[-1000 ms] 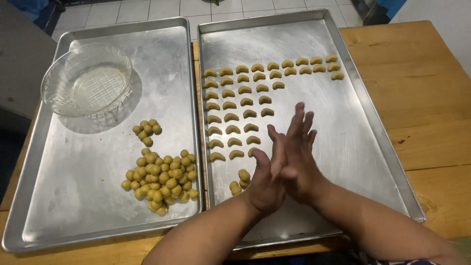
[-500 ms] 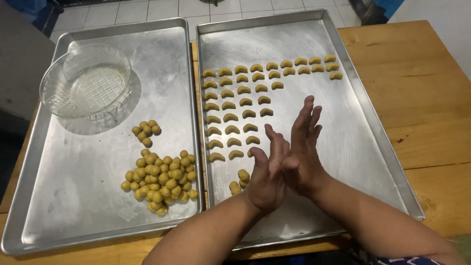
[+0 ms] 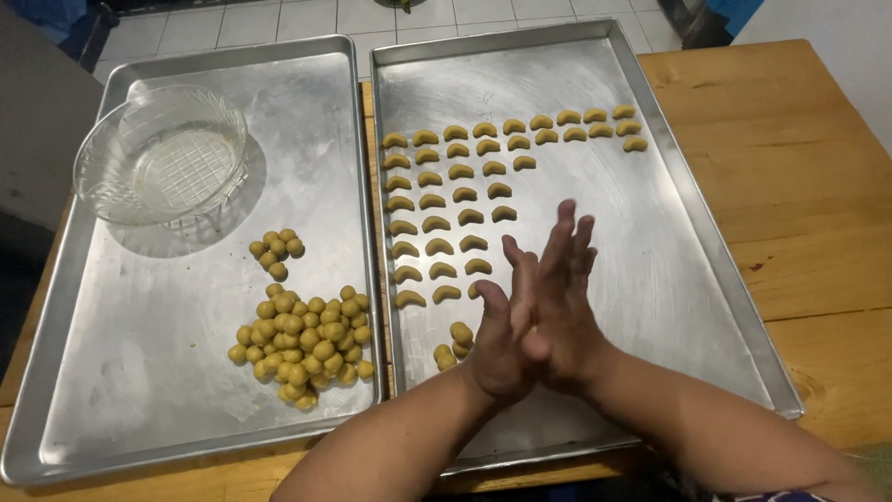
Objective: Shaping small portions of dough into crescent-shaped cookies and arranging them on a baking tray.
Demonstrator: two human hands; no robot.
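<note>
Left hand (image 3: 497, 349) and right hand (image 3: 560, 302) press flat, palm to palm; whether dough sits between them I cannot tell. Crescent-shaped dough pieces (image 3: 465, 194) line the right steel tray (image 3: 669, 232); round dough balls (image 3: 302, 339) heap near the desk's front edge.

You have no packages, labels, signs or screens in view anywhere on or around the wooden table (image 3: 799, 186); nothing here carries a wrapper, a tag or a display.
</note>
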